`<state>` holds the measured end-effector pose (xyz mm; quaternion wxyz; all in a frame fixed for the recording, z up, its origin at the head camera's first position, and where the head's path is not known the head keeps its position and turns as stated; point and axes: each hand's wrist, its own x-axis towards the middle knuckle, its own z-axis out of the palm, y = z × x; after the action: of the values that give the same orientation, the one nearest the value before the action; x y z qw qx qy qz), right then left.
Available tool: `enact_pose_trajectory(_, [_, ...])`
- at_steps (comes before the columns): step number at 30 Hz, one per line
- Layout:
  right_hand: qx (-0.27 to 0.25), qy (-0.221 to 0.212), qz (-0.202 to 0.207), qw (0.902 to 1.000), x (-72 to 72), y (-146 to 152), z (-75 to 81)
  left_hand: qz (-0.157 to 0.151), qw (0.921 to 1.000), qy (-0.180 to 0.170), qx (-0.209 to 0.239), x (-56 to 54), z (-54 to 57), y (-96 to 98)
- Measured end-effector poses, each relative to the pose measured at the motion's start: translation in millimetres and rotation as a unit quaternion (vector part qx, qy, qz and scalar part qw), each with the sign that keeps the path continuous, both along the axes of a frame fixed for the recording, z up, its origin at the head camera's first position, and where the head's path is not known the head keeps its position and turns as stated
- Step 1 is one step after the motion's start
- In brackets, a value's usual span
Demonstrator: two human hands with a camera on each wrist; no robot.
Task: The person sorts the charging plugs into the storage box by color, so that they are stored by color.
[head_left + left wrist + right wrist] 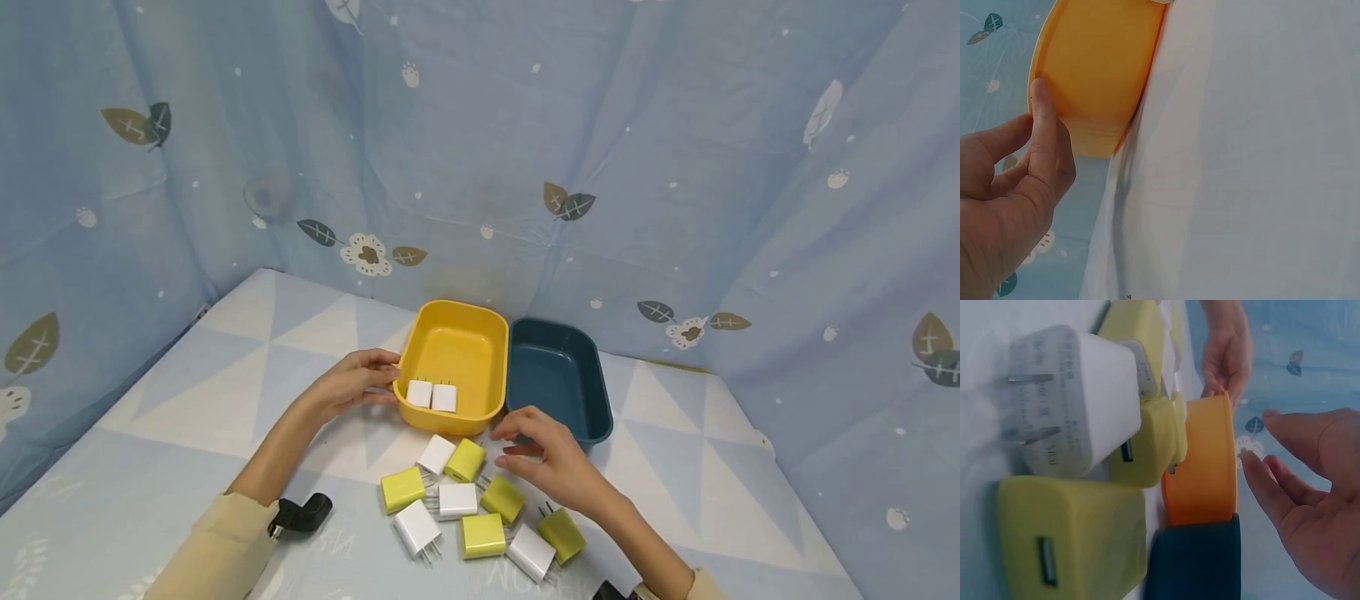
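Observation:
My left hand (354, 385) holds the left rim of a yellow bin (456, 343), one finger against the outer wall (1091, 75) and another finger at the rim. Two white charger plugs (431, 395) lie side by side at the bin's near end. Loosely bent, with nothing between its fingers, my right hand (551, 462) hovers by the bin's near right corner. Beneath and left of it lie several yellow charger plugs (483, 535) and several white charger plugs (417, 528). The right wrist view shows a white plug (1079, 400) close up, prongs out.
A dark blue bin (558, 375) stands against the yellow bin's right side. Both sit near the back of a table (675, 492) covered in a triangle-patterned cloth. Behind them hangs a blue curtain (480, 125) with leaf prints.

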<state>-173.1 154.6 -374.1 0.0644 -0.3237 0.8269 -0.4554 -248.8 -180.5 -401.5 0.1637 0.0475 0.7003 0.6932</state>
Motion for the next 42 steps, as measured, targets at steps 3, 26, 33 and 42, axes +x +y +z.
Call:
enact_pose_trajectory(3, [0.025,-0.005,-0.002,0.9997,6.8,7,0.0,0.001,1.0,-0.001,0.0,-0.2,-0.3,-0.2])
enact_pose_trajectory(26, [0.157,-0.043,0.052,0.9853,48.3,44,-5.4,0.003,1.0,-0.006,-0.005,-1.1,-1.4,-0.8])
enact_pose_trajectory(33, [0.242,-0.066,0.061,0.966,58.5,40,-2.4,0.004,1.0,-0.008,-0.003,-0.7,-0.2,-0.7])
enact_pose_trajectory(42, [0.34,-0.004,0.068,0.938,66.1,27,-0.8,0.002,1.0,-0.008,0.002,-1.1,-1.4,-0.3])
